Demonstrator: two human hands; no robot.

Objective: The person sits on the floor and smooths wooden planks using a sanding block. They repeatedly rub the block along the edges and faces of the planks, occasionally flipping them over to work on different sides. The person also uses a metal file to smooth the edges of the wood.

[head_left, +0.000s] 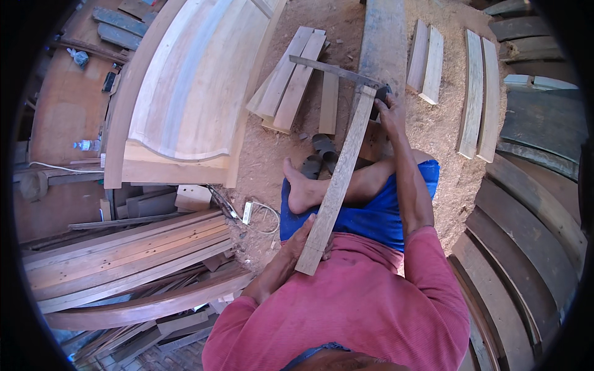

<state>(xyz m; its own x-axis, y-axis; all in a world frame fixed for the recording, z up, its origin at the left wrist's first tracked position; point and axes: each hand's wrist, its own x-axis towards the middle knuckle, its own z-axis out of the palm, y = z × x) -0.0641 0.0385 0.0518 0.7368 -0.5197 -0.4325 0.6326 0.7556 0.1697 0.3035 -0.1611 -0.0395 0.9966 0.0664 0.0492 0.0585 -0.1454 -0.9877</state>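
A long narrow wooden strip [337, 185] slants across my lap, its near end close to my shirt and its far end raised ahead of me. Wrapped round its near part from the left is my left hand [298, 240], some fingers hidden beneath the wood. At the far end my right hand [391, 112] grips the dark stock of a try square [334, 69]. The square's long metal blade reaches left across the strip's tip. How the right fingertips sit behind the stock is partly hidden.
Stacked boards [291, 83] and a short board [329, 99] lie ahead. Further left rests a large wooden panel [185, 80]. A plank [382, 43] stretches away ahead, with more strips [479, 93] at right. Sandals [323, 151] and a power strip [247, 212] are nearby.
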